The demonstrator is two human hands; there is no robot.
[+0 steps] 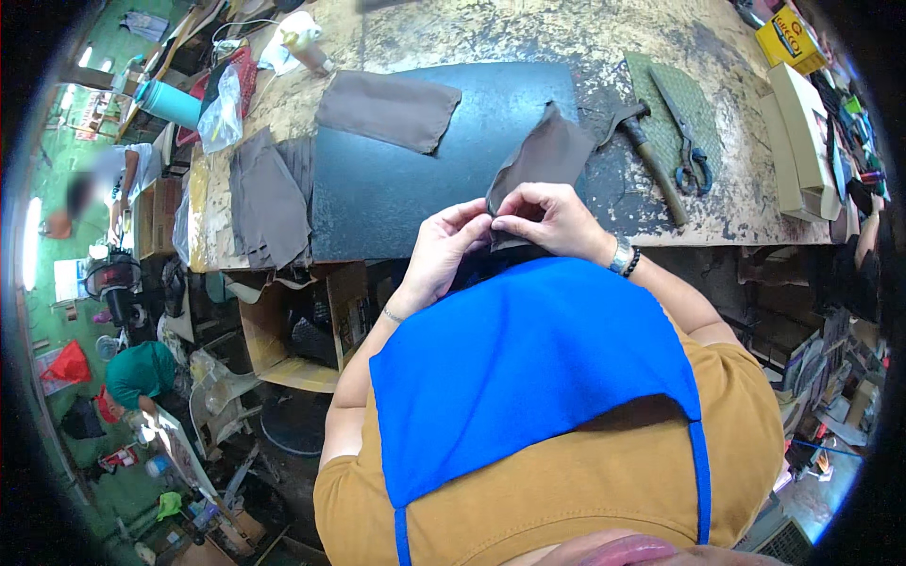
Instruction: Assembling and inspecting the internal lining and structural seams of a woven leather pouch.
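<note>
At the far left edge of the workbench (585, 38) a teal bottle (170, 102) lies beside a clear plastic bag (223, 115), and just right of them a stack of brown fabric pieces (267, 200) hangs over the near left corner. A dark mat (396, 189) covers the middle of the bench, with one flat brown fabric piece (389, 109) resting on its far left corner. Over the near edge of the bench, the left hand (442, 253) has its fingertips closed in a pinch on the lower end of a folded brown fabric strip (543, 160). The right hand (552, 219), wearing a watch (620, 255) and a dark bead bracelet (631, 263) at the wrist, meets it from the other side, fingers curled and pinching the same end, so the fingertips of both hands touch. The strip rises from the hands and leans over the mat's right edge. Further right a hammer (653, 156) lies on the bare worn surface, then scissors (687, 141) on a green patterned pad (681, 99). Near the right edge stand pale cardboard boxes (800, 141), with a yellow box (791, 38) at the far right corner.
</note>
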